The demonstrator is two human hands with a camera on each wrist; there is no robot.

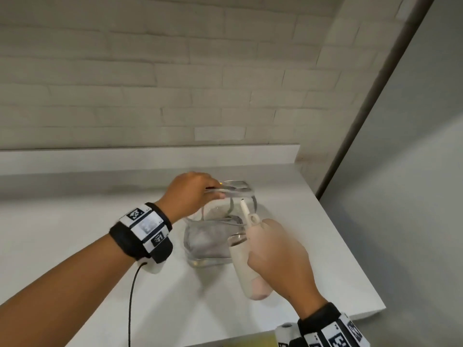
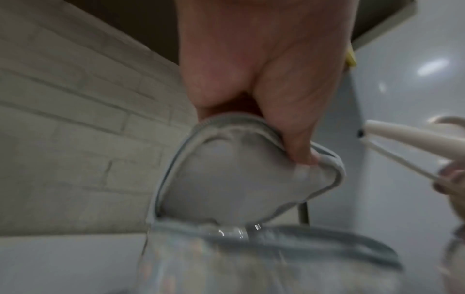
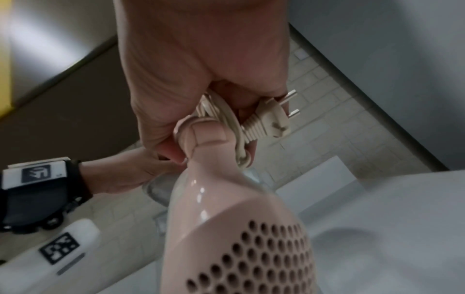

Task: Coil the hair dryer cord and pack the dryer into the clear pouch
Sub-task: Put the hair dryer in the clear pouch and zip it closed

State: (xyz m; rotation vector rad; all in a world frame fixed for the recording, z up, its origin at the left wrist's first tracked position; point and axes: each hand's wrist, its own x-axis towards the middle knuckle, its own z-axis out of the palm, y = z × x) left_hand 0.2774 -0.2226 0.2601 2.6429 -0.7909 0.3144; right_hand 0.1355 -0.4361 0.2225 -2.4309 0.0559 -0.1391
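Hair dryer [image 1: 246, 269] and coiled cord [image 3: 221, 121], gripped by my right fingers [image 3: 193, 137], could snag the clear pouch [image 1: 213, 236] rim my left fingers [image 2: 299, 151] pinch open at twelve o'clock.

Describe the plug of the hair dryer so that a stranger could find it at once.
Start at the white counter below the brick wall, where the right hand holds the pink hair dryer beside the clear pouch. The plug sits in that fist with the coiled cord; only it has two metal prongs.

Dryer [image 3: 241, 238] barrel cut off below.
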